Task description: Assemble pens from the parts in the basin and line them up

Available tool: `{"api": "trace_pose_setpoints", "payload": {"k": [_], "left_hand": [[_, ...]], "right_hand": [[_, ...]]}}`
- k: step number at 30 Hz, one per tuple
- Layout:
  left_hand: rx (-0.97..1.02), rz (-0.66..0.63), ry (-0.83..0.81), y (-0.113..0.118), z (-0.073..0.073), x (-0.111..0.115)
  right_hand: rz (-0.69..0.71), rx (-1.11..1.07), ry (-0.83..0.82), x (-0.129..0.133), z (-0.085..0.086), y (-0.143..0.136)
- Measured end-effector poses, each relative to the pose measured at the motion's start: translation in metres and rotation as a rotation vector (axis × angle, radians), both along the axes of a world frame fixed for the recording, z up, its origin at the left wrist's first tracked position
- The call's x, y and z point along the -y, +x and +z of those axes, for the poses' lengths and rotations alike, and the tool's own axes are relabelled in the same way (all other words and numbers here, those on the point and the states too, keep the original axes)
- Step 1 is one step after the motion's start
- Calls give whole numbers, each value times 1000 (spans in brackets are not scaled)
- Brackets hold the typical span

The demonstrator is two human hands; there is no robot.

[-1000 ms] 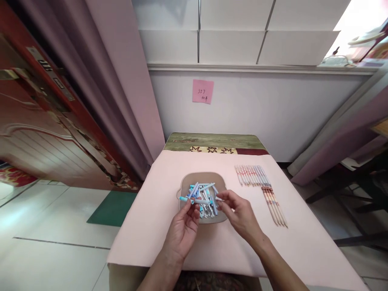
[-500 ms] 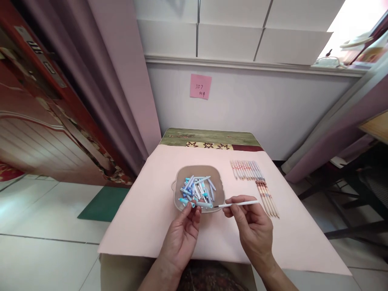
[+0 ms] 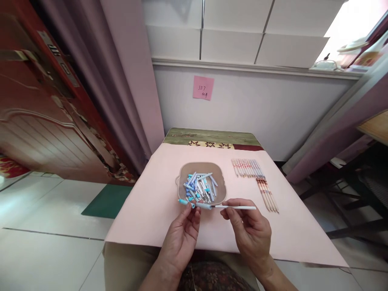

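My left hand pinches two hollow pen parts, a turquoise one and a pale blue barrel, at the near edge of a beige plastic tub. Between the thumb and fingers of my right hand is a thin white pen refill, held level. Its dark tip meets the right end of the pale blue barrel. Inside the tub lies a jumble of blue, turquoise and white pen parts.
To the right, a row of patterned pens lies on the pink table cover, with several more pens nearer me. A pink note is stuck on the wall behind the table.
The refill in my right hand has moved left, so its tip now reaches the barrel's end. The camera view has shifted slightly.
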State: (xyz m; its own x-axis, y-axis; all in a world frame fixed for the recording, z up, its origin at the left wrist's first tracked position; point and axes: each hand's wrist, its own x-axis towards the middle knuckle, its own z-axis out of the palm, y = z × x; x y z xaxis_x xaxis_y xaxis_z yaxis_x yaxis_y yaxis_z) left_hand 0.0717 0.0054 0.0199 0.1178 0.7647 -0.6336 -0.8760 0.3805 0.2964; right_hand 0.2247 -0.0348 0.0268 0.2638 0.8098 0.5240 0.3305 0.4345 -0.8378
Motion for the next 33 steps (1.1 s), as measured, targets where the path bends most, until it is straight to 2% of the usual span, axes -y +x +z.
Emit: {"api": "trace_pose_setpoints", "payload": {"k": [5, 8, 15, 22, 25, 28, 30, 33], "left_hand": [[2, -13, 4, -1, -3, 2], [5, -23, -4, 0, -2, 3], [39, -72, -6, 2, -4, 7], [116, -176, 21, 7, -11, 13], [107, -263, 43, 11, -10, 16], [53, -332, 46, 11, -10, 17], [6, -311, 39, 11, -11, 15], [-52, -210, 41, 10, -14, 10]], "right_hand": [[-18, 244, 79, 1, 13, -1], [53, 294, 71, -3, 14, -2], [178, 205, -95, -15, -8, -1], [310, 93, -115, -24, -27, -5], [239, 68, -94, -22, -27, -1], [115, 83, -118, -19, -19, 8], [63, 187, -147, -16, -13, 14], [61, 399, -137, -11, -8, 17]]}}
